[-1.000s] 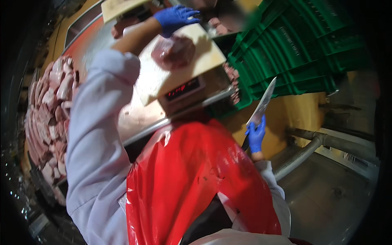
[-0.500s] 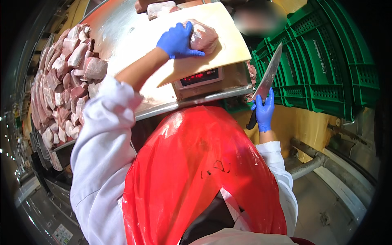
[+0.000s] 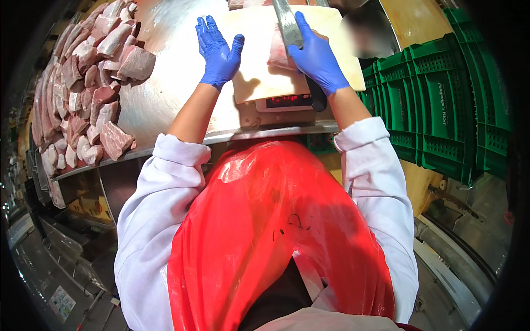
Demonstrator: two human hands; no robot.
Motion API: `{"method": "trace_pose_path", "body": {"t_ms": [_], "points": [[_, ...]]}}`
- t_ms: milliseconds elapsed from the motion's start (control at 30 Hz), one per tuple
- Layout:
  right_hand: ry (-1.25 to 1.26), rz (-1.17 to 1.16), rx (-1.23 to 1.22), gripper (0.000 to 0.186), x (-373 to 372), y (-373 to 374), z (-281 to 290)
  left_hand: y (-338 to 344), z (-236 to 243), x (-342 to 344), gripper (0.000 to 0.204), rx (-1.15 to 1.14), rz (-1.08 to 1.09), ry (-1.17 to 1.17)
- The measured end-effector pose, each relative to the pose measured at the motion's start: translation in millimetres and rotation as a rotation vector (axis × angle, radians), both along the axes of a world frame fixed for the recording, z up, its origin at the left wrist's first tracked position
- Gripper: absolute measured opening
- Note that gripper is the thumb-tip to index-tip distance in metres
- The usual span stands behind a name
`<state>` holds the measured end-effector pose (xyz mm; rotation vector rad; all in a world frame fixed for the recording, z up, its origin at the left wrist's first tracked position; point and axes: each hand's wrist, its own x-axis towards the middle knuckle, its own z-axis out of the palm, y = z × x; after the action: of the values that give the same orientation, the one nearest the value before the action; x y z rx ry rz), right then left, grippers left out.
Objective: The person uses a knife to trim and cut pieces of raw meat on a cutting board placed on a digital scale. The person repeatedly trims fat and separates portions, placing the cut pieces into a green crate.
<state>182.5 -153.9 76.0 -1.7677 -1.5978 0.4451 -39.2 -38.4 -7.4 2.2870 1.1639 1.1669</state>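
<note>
My left hand point(image 3: 220, 58), in a blue glove, is open with fingers stretched at the left edge of the cream cutting board point(image 3: 348, 71), holding nothing. My right hand point(image 3: 313, 60), gloved in blue, grips a knife point(image 3: 287, 22) with a broad steel blade and black handle. The blade lies over a pink piece of meat point(image 3: 276, 52) on the board, partly hiding it, blade tip pointing away from me. Beneath the board is a scale point(image 3: 287, 102) with a red lit display.
Many cut meat pieces point(image 3: 88, 88) cover the left of the steel table point(image 3: 154, 110). More meat lies behind the board. Green plastic crates point(image 3: 441, 116) stand at the right, near a blurred person point(image 3: 370, 38). A metal tube point(image 3: 441, 248) runs low at right.
My left hand has let go of the meat and moved left, fingers extended. My right hand has brought the knife up and leftward from beside the crates onto the board, over the meat.
</note>
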Motion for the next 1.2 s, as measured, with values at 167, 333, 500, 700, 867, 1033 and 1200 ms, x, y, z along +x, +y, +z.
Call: {"method": "trace_pose_path", "body": {"t_ms": [167, 333, 500, 700, 867, 1033, 1200], "points": [[-0.309, 0.023, 0.009, 0.079, -19.0, 8.1, -18.5, -3.6, -4.7, -5.3, 0.105, -0.004, 0.057, -0.103], [-0.325, 0.033, -0.233, 0.078, -38.6, -49.9, -3.9, 1.3, -21.7, -7.6, 0.098, 0.039, 0.033, -0.179], [-0.457, 0.034, -0.393, 0.084, -49.6, -129.3, 11.0, -1.1, -8.3, 0.3, 0.087, 0.01, 0.021, -0.225], [-0.46, 0.068, -0.529, 0.087, -44.1, -214.3, 22.0, -12.4, -0.4, 30.1, 0.069, -0.129, -0.092, -0.345], [-0.272, -0.084, -0.342, 0.08, -17.1, -250.6, 10.6, -41.7, 26.8, 59.9, 0.049, -0.505, -0.155, -0.16], [-0.014, -0.206, -0.097, 0.075, -5.2, -213.8, 1.9, -30.8, 6.7, 54.1, 0.029, -0.535, -0.127, -0.123], [0.065, -0.222, 0.053, 0.078, -13.9, -155.6, -17.6, -31.9, 1.3, 46.1, 0.019, -0.674, -0.186, -0.268]]}}
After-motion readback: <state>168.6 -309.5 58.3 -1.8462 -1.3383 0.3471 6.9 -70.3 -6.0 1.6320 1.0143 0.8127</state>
